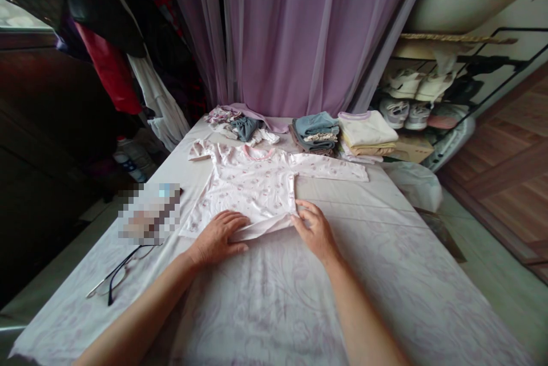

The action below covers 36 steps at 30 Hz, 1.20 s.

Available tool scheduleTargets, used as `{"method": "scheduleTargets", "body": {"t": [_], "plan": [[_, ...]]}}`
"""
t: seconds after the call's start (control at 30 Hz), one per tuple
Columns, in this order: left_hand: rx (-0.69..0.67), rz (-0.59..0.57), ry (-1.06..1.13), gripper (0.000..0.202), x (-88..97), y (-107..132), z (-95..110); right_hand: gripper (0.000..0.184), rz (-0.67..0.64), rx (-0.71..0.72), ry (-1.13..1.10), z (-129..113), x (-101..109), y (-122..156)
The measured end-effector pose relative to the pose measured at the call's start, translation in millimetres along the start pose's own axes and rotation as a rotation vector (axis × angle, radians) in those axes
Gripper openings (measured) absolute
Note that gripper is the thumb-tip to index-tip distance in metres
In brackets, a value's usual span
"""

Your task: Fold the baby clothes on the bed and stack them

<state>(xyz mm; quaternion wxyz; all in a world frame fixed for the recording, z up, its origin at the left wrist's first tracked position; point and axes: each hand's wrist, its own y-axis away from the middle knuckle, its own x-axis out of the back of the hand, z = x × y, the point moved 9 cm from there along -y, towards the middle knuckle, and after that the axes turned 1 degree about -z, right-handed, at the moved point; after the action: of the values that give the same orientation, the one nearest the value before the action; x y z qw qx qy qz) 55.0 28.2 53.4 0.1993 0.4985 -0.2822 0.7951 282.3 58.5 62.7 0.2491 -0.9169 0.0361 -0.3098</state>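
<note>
A pale pink long-sleeved top (250, 186) with a small print lies flat on a table covered by a pink-patterned cloth (274, 309), sleeves spread out. Its hem is folded up in a narrow band (261, 229). My left hand (216, 237) holds the left end of that fold. My right hand (314, 232) grips its right end, fingers curled over the edge. A pair of dark-framed glasses (117, 274) lies on the cloth to the left of my left hand.
Stacks of folded clothes (329, 135) and a loose heap of garments (242, 126) lie along the far end of the table. A pixelated object (149, 214) sits at the left. A lilac curtain (291, 35) hangs behind, with a shoe rack (411, 95) at the right.
</note>
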Motion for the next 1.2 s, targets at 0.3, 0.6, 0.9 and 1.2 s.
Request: {"method": "scheduleTargets", "body": {"t": [0.3,0.6,0.9,1.2], "plan": [[-0.022,0.164,-0.189,0.033,18.2,31.2,5.7,0.036,-0.158,-0.210,0.018,15.1,-14.5,8.4],[0.075,0.041,-0.256,0.020,12.0,27.3,-2.6,0.030,-0.135,-0.208,0.079,24.1,-18.3,9.8],[0.078,0.002,-0.234,0.022,7.1,22.7,-2.6,0.045,-0.197,0.321,0.362,-46.0,-29.8,27.0],[0.009,-0.077,-0.273,0.027,10.8,13.6,3.9,0.015,-0.294,0.327,0.392,-48.7,-48.4,22.6]]}}
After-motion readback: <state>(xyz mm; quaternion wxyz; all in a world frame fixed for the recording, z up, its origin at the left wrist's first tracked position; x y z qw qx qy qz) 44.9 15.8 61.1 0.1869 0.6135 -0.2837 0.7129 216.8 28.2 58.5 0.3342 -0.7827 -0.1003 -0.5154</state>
